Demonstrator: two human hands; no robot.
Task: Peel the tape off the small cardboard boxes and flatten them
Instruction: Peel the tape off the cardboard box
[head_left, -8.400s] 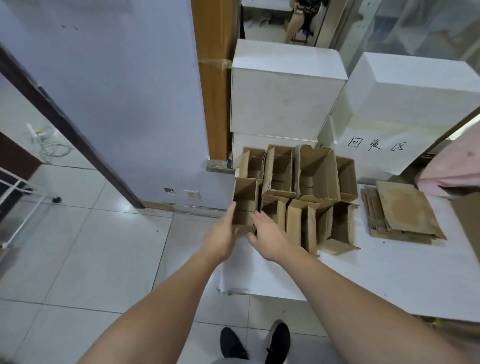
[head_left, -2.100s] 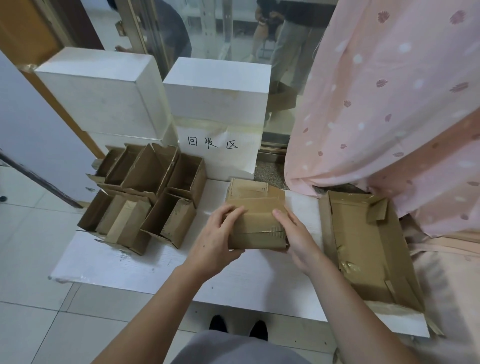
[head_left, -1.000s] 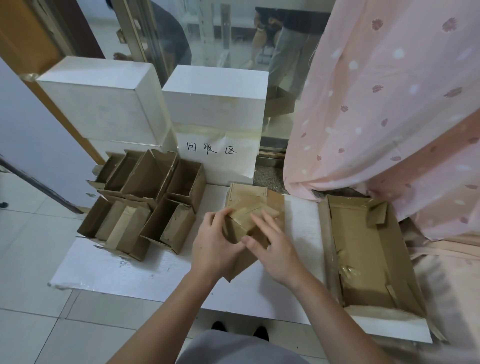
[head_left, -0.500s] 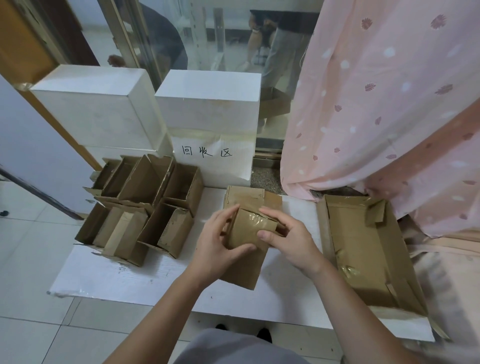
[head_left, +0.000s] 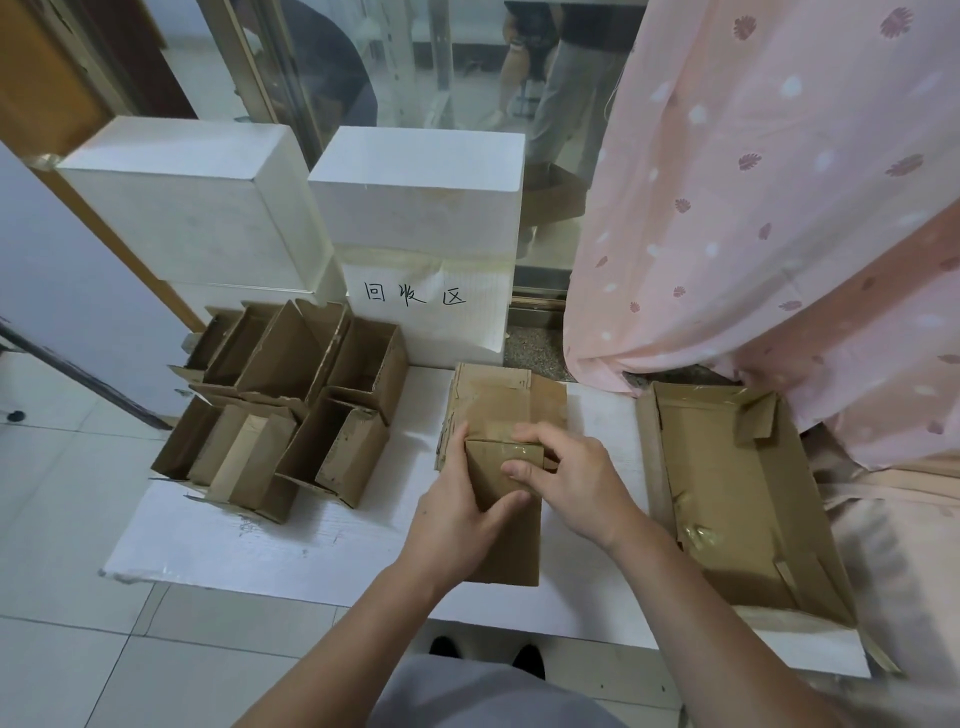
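White work surface w/ two big white blocks at the far edge, one carrying a handwritten paper label. Left part of surface: cluster of open brown cardboard boxes, flaps up, not yet flattened. Right part: wide shallow brown cardboard tray w/ what look like crumpled clear tape scraps inside. Centre, between cluster and tray: stack of flattened brown cardboard sheets, and just in front of it, partly over its near edge, the small brown cardboard box in hand. Box long axis runs near-to-far, away from the body; near end rests toward the surface edge. Glossy clear tape strip lies crosswise over the far top end, i.e. at right angles to that axis. Left hand grips the box's left side, thumb across the top face. Right hand sits at the far right corner, fingers curled onto the tape end, appears to pinch it. Right hand is the nearer one to the tape. Judgement: peel likely runs sideways along the strip, left hand bracing.
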